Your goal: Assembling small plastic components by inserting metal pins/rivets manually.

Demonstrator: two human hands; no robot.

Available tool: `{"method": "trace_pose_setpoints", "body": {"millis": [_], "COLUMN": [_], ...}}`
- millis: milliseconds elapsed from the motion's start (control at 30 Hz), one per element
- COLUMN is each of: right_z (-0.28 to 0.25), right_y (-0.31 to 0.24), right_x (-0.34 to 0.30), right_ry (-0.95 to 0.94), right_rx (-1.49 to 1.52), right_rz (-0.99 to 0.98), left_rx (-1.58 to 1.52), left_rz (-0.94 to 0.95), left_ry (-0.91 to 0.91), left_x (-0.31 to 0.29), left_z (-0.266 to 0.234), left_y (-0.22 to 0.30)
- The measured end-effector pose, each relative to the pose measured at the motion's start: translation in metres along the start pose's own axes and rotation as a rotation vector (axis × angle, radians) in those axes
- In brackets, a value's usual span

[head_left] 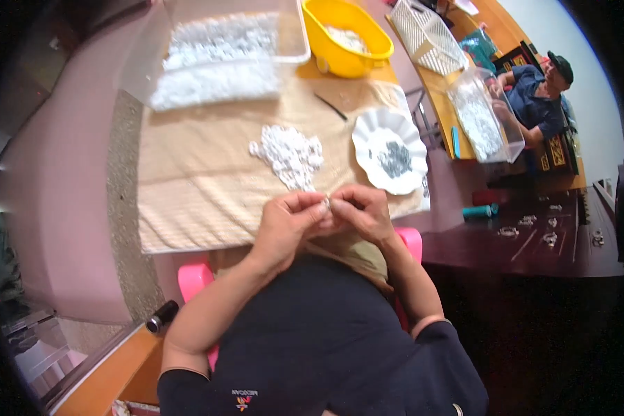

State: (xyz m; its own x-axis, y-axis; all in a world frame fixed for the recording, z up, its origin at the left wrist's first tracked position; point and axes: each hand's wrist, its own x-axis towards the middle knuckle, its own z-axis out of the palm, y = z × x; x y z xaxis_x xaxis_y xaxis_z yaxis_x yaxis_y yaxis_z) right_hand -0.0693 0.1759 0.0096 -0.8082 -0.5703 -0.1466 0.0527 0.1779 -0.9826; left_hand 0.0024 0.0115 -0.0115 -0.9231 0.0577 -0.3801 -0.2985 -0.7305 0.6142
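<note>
My left hand (284, 225) and my right hand (369, 213) meet at the near edge of the cloth-covered table, fingertips pinched together. Something tiny and pale shows between the fingertips, too small to name. Just beyond them lies a heap of small white pieces (288, 154), its near end close to my left fingers. To the right of the heap stands a white scalloped dish (366, 132) holding many small dark grey pieces (395, 159). A thin black stick-like tool (331, 106) rests on the cloth behind the dish.
A clear plastic bin (295, 61) of white pieces stands at the far left, beside a yellow tub (381, 48). Beige cloth (187, 201) covers the table. At right, a person (534, 93) sits by another clear bin (513, 149) and a white basket (430, 38).
</note>
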Motion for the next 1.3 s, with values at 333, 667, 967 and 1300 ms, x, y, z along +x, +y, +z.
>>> {"method": "trace_pose_setpoints", "body": {"millis": [333, 667, 967, 1300], "right_z": [-0.009, -0.004, -0.001, -0.002], "right_y": [0.028, 0.042, 0.031, 0.028], "right_x": [-0.001, 0.002, 0.001, 0.002], "right_ry": [-0.089, -0.011, -0.039, -0.047], "right_rx": [-0.314, -0.026, 0.144, 0.223], "right_rz": [-0.287, -0.192, -0.05, -0.051], "left_rx": [0.046, 0.042, 0.089, 0.049], "left_rz": [0.017, 0.042, 0.097, 0.092], "left_ry": [-0.007, -0.028, -0.035, -0.04], "left_x": [-0.012, -0.011, -0.008, -0.009], "left_z": [0.008, 0.007, 0.004, 0.005], "left_y": [0.0, 0.001, -0.003, 0.0]}}
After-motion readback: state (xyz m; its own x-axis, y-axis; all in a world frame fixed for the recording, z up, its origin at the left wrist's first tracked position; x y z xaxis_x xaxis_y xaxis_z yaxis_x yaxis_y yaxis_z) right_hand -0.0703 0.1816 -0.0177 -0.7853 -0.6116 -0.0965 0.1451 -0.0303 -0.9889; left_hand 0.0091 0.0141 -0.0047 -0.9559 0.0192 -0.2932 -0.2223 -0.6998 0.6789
